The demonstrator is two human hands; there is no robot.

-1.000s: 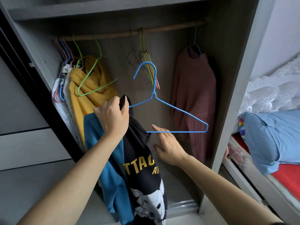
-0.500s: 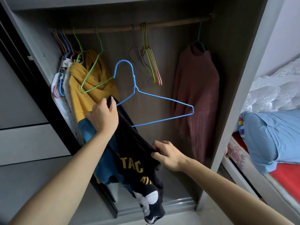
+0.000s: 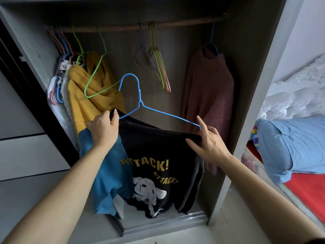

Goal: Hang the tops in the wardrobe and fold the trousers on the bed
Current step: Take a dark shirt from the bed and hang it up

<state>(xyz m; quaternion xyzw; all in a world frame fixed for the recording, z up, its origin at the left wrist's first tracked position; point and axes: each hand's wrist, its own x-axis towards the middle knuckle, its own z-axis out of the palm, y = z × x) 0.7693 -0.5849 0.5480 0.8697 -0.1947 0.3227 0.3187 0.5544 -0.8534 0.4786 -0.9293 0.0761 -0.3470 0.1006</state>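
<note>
Black T-shirt [image 3: 158, 155] spread in front of the open wardrobe [image 3: 246, 67]. Left hand [image 3: 103, 131] fingers grip one shoulder and the blue hanger [image 3: 140, 95] end. Right hand [image 3: 209, 141] pinches the other shoulder, just under the hanger's free tip. The hanger lies left to right, hook up, below the rail [image 3: 175, 23]. Inside hang a yellow top [image 3: 79, 103], a pink sweater [image 3: 209, 85] and spare hangers [image 3: 158, 67].

Both my forearms reach forward and up, bare. My left grip [image 3: 103, 131] is curled tight, knuckles toward me, on the black top [image 3: 154, 148]. My right grip [image 3: 209, 143] pinches its other shoulder, forefinger raised straight.
</note>
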